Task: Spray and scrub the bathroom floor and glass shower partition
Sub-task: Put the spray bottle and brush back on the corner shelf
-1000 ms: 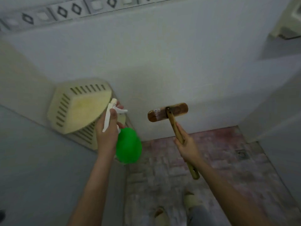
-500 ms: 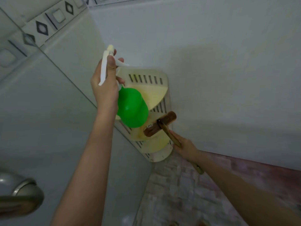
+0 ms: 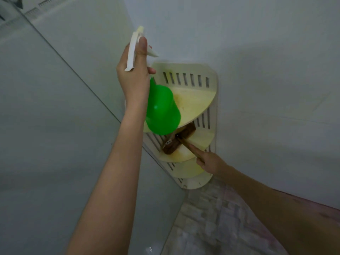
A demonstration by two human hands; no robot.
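Left grip: your left hand (image 3: 135,76) is wrapped round the white trigger head of the green spray bottle (image 3: 161,111), thumb along its top.
Right grip: your right hand (image 3: 211,162) curls round the scrub brush (image 3: 179,139) handle, index finger stretched along it.
Hidden: the handle's rear end is behind your hand, and the nozzle is blurred.
Near: the floor (image 3: 211,227) is lower right, the glass partition (image 3: 46,126) on your left.
Far: the bottle covers part of the cream corner shelf (image 3: 200,100), with the brush head over its middle tier; contact is unclear.
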